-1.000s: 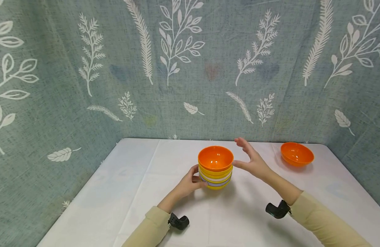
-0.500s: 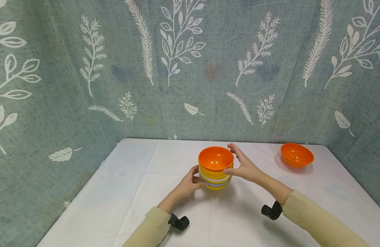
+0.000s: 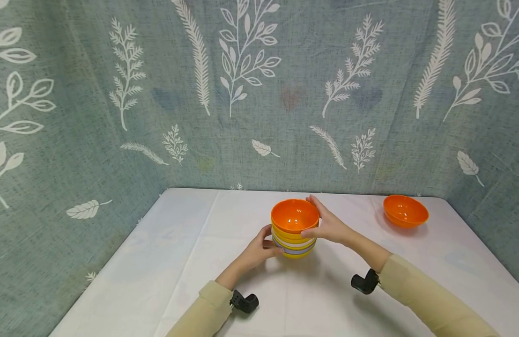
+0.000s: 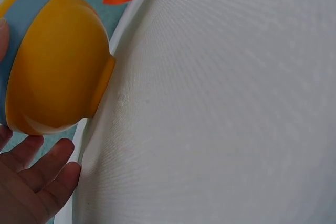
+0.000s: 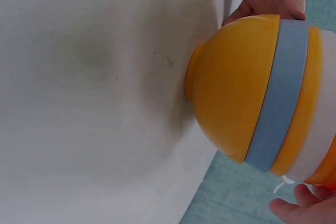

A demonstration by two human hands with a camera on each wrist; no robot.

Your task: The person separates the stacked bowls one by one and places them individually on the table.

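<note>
A stack of nested bowls point(image 3: 294, 245) stands on the white-covered table, with yellow, white and grey-blue bowls below and an orange bowl point(image 3: 294, 216) on top. My left hand point(image 3: 259, 248) holds the stack low on its left side, thumb in front on the grey-blue band; its fingers point(image 4: 52, 169) lie along the bottom yellow bowl point(image 4: 63, 66). At the upper right, my right hand point(image 3: 329, 225) grips the orange bowl near its rim, thumb in front and fingers behind. The right wrist view shows the right fingertips point(image 5: 304, 200) beside the orange bowl, partly cut off.
A second orange bowl point(image 3: 405, 211) sits at the back right of the table point(image 3: 192, 285). Grey-green leaf-patterned cloth point(image 3: 293, 98) rises behind the table and at both sides.
My right hand has moved left, from beside the stack onto the top orange bowl, thumb and fingers closing at its rim. The left hand and the stack have stayed in place.
</note>
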